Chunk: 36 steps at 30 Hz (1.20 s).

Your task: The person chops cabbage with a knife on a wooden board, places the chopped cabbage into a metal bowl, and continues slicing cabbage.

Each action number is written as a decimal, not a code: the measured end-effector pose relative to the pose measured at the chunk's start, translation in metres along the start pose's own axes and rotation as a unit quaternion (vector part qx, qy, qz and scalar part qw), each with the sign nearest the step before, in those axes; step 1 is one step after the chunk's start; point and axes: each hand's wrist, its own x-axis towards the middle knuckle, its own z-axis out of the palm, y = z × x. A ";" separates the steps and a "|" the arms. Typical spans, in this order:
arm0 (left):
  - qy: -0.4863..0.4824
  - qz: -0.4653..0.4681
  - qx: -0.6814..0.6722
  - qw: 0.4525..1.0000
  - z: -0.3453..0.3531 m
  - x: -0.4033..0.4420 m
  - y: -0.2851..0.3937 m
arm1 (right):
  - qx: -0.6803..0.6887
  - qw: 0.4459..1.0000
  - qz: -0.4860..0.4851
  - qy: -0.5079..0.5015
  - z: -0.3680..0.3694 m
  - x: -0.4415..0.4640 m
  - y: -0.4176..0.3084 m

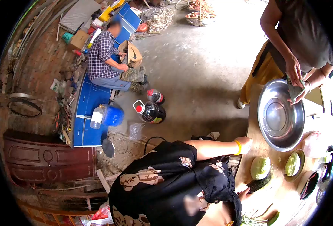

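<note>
While left hand (244, 145) curls, arm (216, 149) outstretched

Swoosh on Bag Was the Clearest Sign

A dark swoosh, the Nike mark, stood on the side of the brown paper bag (136, 58) near the seated person. A yellow-green label (157, 120) ran low around the large dark bottle (153, 111), and a red label (161, 98) circled the smaller bottle (154, 94) beside it. The print on both was too small to read. No words or numbers were legible.
</note>
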 end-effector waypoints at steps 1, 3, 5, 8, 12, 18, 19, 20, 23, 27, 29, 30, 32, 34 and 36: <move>0.000 0.001 0.000 1.000 0.000 0.001 0.000 | 0.001 1.000 -0.001 0.001 0.000 -0.001 -0.002; 0.004 0.008 0.008 1.000 0.003 0.002 -0.003 | -0.006 1.000 0.017 0.004 0.001 -0.004 -0.007; 0.000 0.009 0.011 1.000 0.004 0.002 -0.003 | 0.012 1.000 0.001 0.009 0.001 0.009 0.014; 0.004 0.014 0.007 1.000 0.003 0.002 -0.001 | -0.008 1.000 -0.008 0.009 0.000 0.002 0.003; 0.013 0.034 -0.014 0.999 -0.002 0.000 0.002 | -0.037 0.999 0.030 0.006 0.002 -0.018 -0.027; 0.006 0.022 -0.002 1.000 0.000 0.001 0.002 | 0.078 0.997 -0.010 0.018 0.006 0.005 0.011; 0.006 0.022 -0.001 1.000 0.000 0.002 0.002 | 0.079 0.997 -0.010 0.018 0.006 0.002 0.005; 0.003 0.026 0.001 1.000 0.001 0.003 0.001 | 0.064 0.998 0.004 0.020 0.005 -0.003 -0.002; 0.001 0.034 0.001 0.999 0.001 0.003 0.002 | 0.047 0.999 -0.011 0.022 0.004 0.005 0.010; 0.010 0.041 -0.008 0.999 0.008 0.005 -0.001 | 0.032 0.997 -0.063 0.026 0.003 0.022 0.037; 0.011 0.042 -0.007 0.999 0.008 0.006 -0.001 | 0.038 0.997 -0.065 0.032 0.004 0.022 0.037; 0.012 0.042 -0.007 0.999 0.008 0.006 -0.001 | 0.044 0.996 -0.068 0.038 0.005 0.018 0.031; 0.007 0.040 -0.007 0.999 0.009 0.007 -0.002 | -0.012 0.999 -0.032 0.028 0.001 0.009 0.016; 0.004 0.037 -0.006 0.999 0.010 0.009 -0.002 | -0.068 0.997 0.003 0.017 0.000 0.002 0.002; -0.017 0.030 0.000 0.999 0.010 0.010 -0.002 | -0.043 0.996 0.072 0.020 0.003 0.001 -0.002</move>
